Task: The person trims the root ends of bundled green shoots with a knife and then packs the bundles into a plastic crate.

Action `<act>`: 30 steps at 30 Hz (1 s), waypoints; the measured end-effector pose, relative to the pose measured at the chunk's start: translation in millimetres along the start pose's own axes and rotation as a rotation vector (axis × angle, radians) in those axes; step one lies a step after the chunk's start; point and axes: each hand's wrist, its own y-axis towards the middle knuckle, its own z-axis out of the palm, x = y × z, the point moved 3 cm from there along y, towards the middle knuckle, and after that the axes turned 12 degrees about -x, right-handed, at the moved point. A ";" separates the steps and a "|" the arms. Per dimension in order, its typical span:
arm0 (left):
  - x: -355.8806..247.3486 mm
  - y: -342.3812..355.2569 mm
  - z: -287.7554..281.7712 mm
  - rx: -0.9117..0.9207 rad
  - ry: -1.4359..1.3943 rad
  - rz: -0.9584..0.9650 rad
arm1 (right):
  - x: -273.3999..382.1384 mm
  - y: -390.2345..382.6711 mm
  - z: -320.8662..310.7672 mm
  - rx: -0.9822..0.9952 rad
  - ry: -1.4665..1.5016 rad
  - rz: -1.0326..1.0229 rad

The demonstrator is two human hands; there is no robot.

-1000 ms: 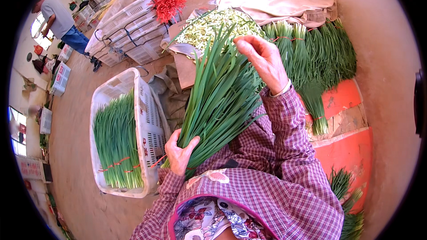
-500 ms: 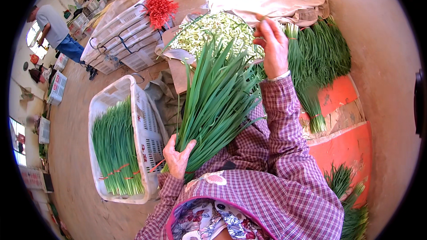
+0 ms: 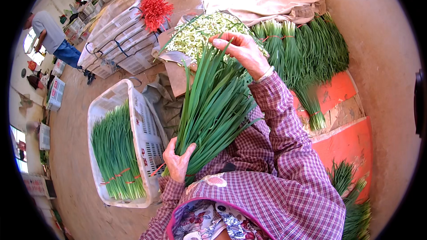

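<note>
The work in hand looks like picking over a bunch [image 3: 218, 102] of long green leaves, leaf by leaf at the tips. The bunch lies slantwise in front of the body, its tips fanning up and away and its lower end against the checked jacket [image 3: 249, 151]. The left hand [image 3: 177, 160] grasps it low down, with the thumb laid across the leaves and the other fingers mostly hidden. The right hand [image 3: 244, 55] is up at the tips, thumb and forefinger drawn close together; whether a leaf is pinched between them, I cannot tell. As I judge it, the next move calls for a light, exact pinch on a single strand, while the left hand keeps a grip firm enough to stop the rest slipping but soft enough not to bruise them.

The leaves are flat, narrow and smooth, limp enough to bend and splay at their ends. A thin red strip [image 3: 157, 169] juts out beside the left hand. To the left, a white plastic crate [image 3: 149, 151] with slotted walls holds bundles [image 3: 113, 138] with pale stems and red ties. Beyond the bunch is a heap of short, pale chopped stems [image 3: 200, 33], next to a crumpled beige cloth [image 3: 267, 2]. More tied bundles [image 3: 307, 53] lie in a dense row at the right, near smooth red sheets [image 3: 344, 146]. A shaggy red tuft of strips [image 3: 155, 11] hangs by the stacked crates [image 3: 129, 53].
</note>
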 end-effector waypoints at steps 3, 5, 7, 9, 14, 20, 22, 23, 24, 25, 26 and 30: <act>-0.9 0.6 0.8 0.011 -0.003 0.006 | -15.1 6.9 4.3 -0.097 0.003 -0.067; 2.8 0.3 -0.9 0.017 -0.030 -0.033 | -21.1 7.2 10.8 -0.178 -0.002 -0.125; 2.2 2.4 -0.6 0.028 -0.077 -0.067 | -25.2 15.2 9.4 -0.373 0.232 -0.111; -0.8 2.1 -0.1 0.042 -0.133 -0.110 | -26.7 34.5 -27.1 -0.589 0.374 -0.029; 5.8 5.4 -5.7 0.040 -0.142 -0.133 | 1.6 6.3 -43.5 -0.392 0.135 -0.109; 3.5 6.2 -1.9 0.062 -0.197 -0.160 | -13.4 -66.5 -34.9 -0.092 0.003 0.132; 5.9 6.8 -3.6 0.067 -0.169 -0.154 | -19.0 -76.5 -17.0 -0.064 0.126 0.186; 7.0 7.5 -4.2 0.066 -0.156 -0.149 | -27.7 -77.1 -13.4 -0.050 0.045 0.196; 5.9 7.4 -3.6 0.065 -0.166 -0.154 | -32.4 -77.0 -9.4 -0.047 0.059 0.180; 3.3 7.0 -3.4 0.060 -0.175 -0.159 | -34.0 -76.1 -4.4 -0.040 0.074 0.164; 1.7 6.9 -3.2 0.055 -0.184 -0.165 | -33.3 -75.0 -1.1 -0.042 0.051 0.144; 0.6 6.5 -4.7 0.051 -0.176 -0.154 | -33.0 -72.3 7.7 -0.134 -0.091 0.036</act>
